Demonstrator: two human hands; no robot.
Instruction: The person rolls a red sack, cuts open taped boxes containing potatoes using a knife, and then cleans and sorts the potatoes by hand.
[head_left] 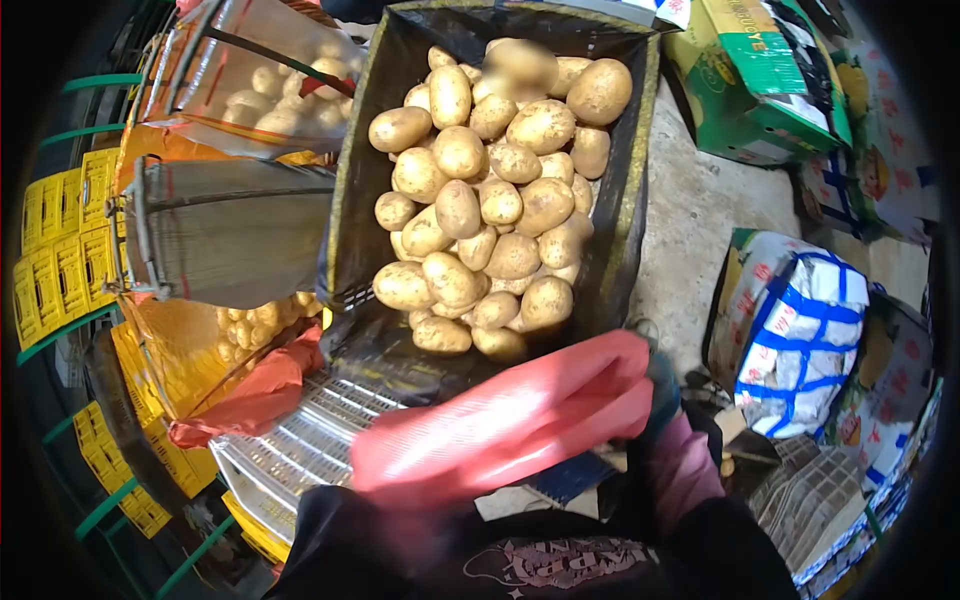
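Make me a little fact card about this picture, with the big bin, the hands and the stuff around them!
Black bin: holds a heap of potatoes
Potatoes: brownish-yellow, with dirt spots
Red sack: in front of the person, blurred
Right hand: at one end of the red sack; grip unclear
Left hand: hidden
Left side: white slatted crate, yellow crates
Right side: green cardboard box, blue-and-white bag

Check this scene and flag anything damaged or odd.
One round tan patch at the far end of the black-walled rectangular crate looks odd: it is smeared, while most oval tan potatoes around it are sharp. I cannot tell why. Nothing else clearly stands out.
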